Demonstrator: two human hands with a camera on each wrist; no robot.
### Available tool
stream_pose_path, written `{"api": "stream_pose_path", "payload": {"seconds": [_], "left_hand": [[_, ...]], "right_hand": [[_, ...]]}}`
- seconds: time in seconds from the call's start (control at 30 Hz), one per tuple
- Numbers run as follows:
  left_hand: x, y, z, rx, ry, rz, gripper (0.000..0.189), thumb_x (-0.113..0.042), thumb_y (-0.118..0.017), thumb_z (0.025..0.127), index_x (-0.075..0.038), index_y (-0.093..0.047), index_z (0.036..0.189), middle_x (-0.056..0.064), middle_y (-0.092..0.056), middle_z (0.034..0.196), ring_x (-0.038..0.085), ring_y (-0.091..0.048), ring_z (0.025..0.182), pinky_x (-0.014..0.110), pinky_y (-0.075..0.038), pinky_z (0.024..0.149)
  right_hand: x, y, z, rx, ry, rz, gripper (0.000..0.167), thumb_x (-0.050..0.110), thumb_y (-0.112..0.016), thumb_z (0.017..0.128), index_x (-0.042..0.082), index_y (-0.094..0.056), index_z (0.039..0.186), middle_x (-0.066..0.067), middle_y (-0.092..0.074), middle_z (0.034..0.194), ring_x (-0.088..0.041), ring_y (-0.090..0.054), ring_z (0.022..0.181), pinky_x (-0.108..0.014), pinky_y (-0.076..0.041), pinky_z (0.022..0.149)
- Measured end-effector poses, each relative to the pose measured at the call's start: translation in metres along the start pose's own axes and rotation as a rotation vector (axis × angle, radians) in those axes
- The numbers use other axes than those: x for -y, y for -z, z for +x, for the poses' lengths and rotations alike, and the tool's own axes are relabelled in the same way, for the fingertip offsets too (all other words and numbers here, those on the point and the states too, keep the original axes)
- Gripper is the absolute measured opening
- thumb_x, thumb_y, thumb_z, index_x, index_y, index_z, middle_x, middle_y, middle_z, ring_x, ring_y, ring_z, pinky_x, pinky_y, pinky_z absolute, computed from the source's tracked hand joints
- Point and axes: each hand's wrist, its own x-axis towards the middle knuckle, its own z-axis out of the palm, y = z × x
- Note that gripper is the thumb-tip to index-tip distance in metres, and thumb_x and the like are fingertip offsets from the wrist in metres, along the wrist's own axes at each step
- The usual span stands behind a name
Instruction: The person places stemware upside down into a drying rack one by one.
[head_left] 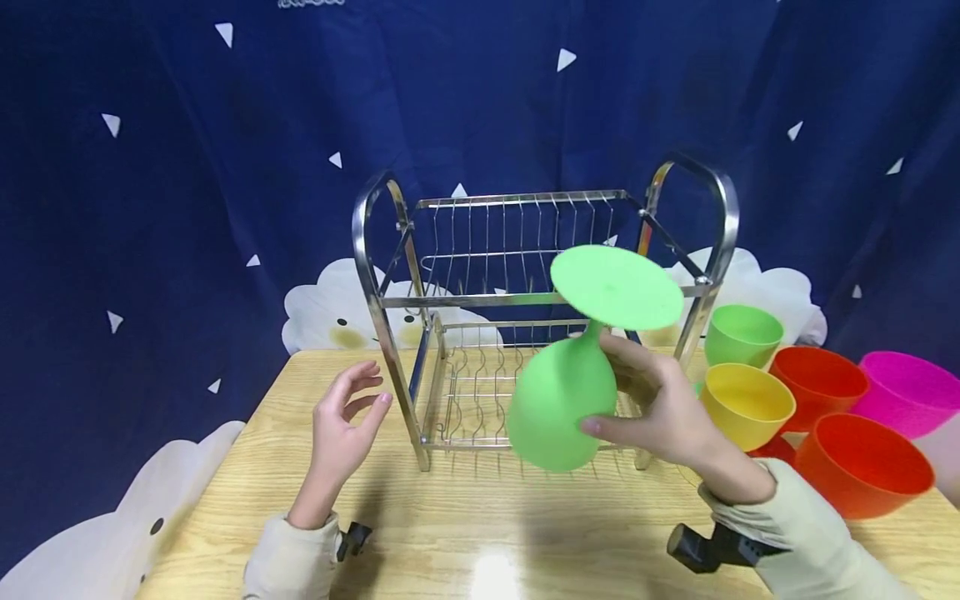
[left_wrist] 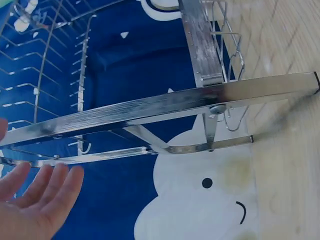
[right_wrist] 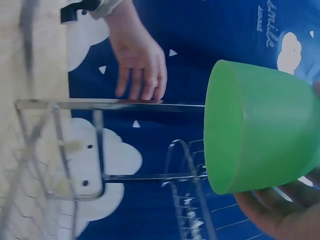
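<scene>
**Holding a green goblet [head_left: 566, 404] upside down before a two-tier metal rack [head_left: 480, 300]**

You are pinching the goblet with your right hand [head_left: 656, 408], the thumb lying along the near side of the bowl and the other fingers reaching behind it. The goblet is hanging tilted in front of the rack's right half, its foot [head_left: 617, 287] pointing up and its mouth down. Your left hand [head_left: 348, 425] is holding nothing; its fingers are curving loosely beside the rack's left upright [head_left: 400, 379], and whether they are touching it you cannot tell.

Judging by this arrangement, you are partway through one placement: the goblet is lifted and inverted but not yet resting on a tier. Five more vessels are waiting off the rack, at the right: a green cup [head_left: 742, 337], a yellow cup [head_left: 747, 408], a far red cup [head_left: 817, 385], a near red cup [head_left: 862, 467] and a magenta cup [head_left: 907, 396].

The upper front bar [head_left: 442, 301] is running across the way into the rack, and the goblet is hiding part of the tiers. A wooden table [head_left: 450, 517] is supporting everything; a blue curtain [head_left: 465, 83] is hanging at the far side.
</scene>
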Motion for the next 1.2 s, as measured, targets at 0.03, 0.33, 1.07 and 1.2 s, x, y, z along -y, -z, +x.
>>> {"api": "stream_pose_path", "payload": {"seconds": [0.03, 0.33, 1.07, 1.2], "left_hand": [[0.001, -0.001, 0.0, 0.019, 0.02, -0.013, 0.039, 0.016, -0.061, 0.075, 0.014, -0.052, 0.113, 0.024, -0.056, 0.104, 0.011, -0.057, 0.093, 0.016, -0.05, 0.074], [0.011, -0.013, 0.005, 0.063, 0.134, -0.065, 0.025, 0.015, -0.053, 0.083, 0.016, -0.053, 0.108, 0.024, -0.059, 0.091, 0.007, -0.057, 0.084, 0.016, -0.051, 0.068], [-0.014, -0.02, 0.01, 0.071, 0.066, 0.063, 0.009, 0.014, -0.048, 0.086, 0.017, -0.053, 0.093, 0.02, -0.054, 0.073, 0.021, -0.057, 0.075, 0.032, -0.055, 0.061], [-0.015, -0.019, 0.01, 0.077, 0.087, 0.075, 0.009, 0.013, -0.048, 0.087, 0.016, -0.053, 0.094, 0.018, -0.053, 0.073, 0.02, -0.057, 0.075, 0.039, -0.055, 0.06]], "right_hand": [[0.003, 0.001, 0.005, 0.003, 0.014, -0.004, 0.072, -0.02, -0.069, 0.059, -0.006, -0.047, 0.126, -0.004, -0.055, 0.121, -0.015, -0.057, 0.1, -0.023, -0.047, 0.086], [0.035, 0.004, 0.053, -0.009, 0.071, 0.027, 0.066, -0.021, -0.067, 0.062, -0.013, -0.046, 0.124, -0.009, -0.059, 0.115, -0.021, -0.06, 0.096, -0.027, -0.051, 0.081], [0.051, -0.012, 0.159, -0.106, -0.136, -0.213, 0.059, 0.015, -0.074, 0.073, 0.009, -0.052, 0.127, -0.006, -0.06, 0.114, -0.014, -0.06, 0.099, -0.03, -0.05, 0.083], [0.037, -0.014, 0.174, -0.13, -0.207, -0.271, 0.062, 0.026, -0.075, 0.072, 0.013, -0.051, 0.128, -0.003, -0.06, 0.113, -0.012, -0.06, 0.095, -0.029, -0.051, 0.08]]}}
